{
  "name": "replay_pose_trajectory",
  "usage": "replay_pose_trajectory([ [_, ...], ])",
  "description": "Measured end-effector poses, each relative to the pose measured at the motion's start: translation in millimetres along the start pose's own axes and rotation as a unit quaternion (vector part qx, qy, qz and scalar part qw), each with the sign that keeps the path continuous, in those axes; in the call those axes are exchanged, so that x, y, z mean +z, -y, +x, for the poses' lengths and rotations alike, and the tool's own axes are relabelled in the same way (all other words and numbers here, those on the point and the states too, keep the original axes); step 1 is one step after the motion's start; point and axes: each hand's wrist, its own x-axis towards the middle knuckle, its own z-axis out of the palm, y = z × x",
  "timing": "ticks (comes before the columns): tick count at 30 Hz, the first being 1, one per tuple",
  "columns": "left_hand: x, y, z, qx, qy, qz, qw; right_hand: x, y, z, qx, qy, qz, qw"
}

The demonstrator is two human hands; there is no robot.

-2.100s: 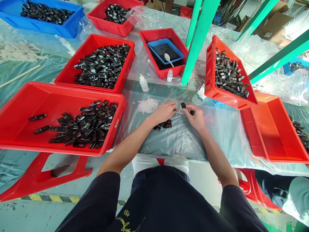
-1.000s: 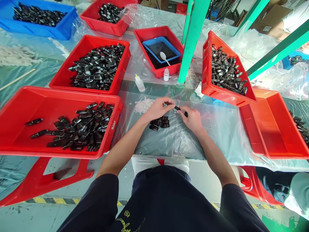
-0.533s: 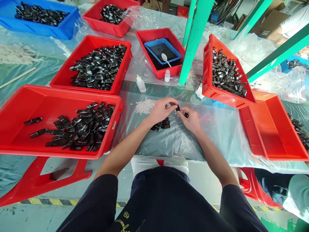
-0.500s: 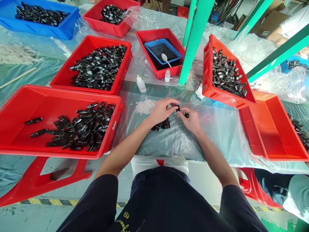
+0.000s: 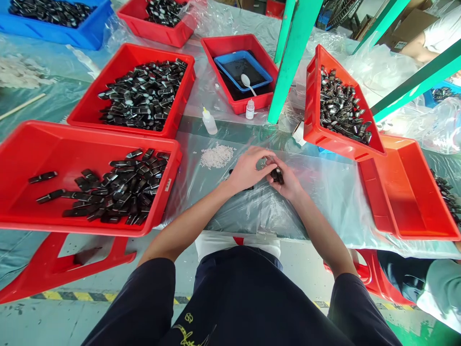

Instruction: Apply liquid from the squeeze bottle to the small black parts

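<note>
My right hand (image 5: 289,181) is closed around several small glossy black pieces (image 5: 277,176), which show between its fingers and palm. My left hand (image 5: 247,168) meets it from the left, thumb and fingers curled together at the top of those pieces. Whatever the left fingertips pinch is hidden. Under the left wrist a few more black pieces (image 5: 249,188) lie on the plastic-covered table, mostly covered by the hand. Just left of the hands is a small heap of whitish bits (image 5: 216,156).
A red bin (image 5: 86,226) and another red bin (image 5: 77,108) hold black pieces at left. A squeeze bottle (image 5: 209,121) and small bottle (image 5: 249,109) stand ahead, near a green post (image 5: 288,72). At right, a tilted red bin (image 5: 309,105) rests by an orange-red bin (image 5: 425,192).
The single black piece held up between both hands' fingertips no longer shows. My left hand has moved right against my right hand, whose palm now turns up with several pieces showing.
</note>
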Motion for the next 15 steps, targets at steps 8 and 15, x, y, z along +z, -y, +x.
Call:
replay_pose_trajectory([
  [8, -55.4, 27, 9, -0.034, 0.112, 0.13, 0.984, -5, 10, -5, -0.043, -0.025, -0.041, 0.998],
  [15, -73.7, 55, 0, -0.074, 0.224, 0.193, 0.952, -4, 11, -8, -0.07, 0.004, -0.035, 0.997],
])
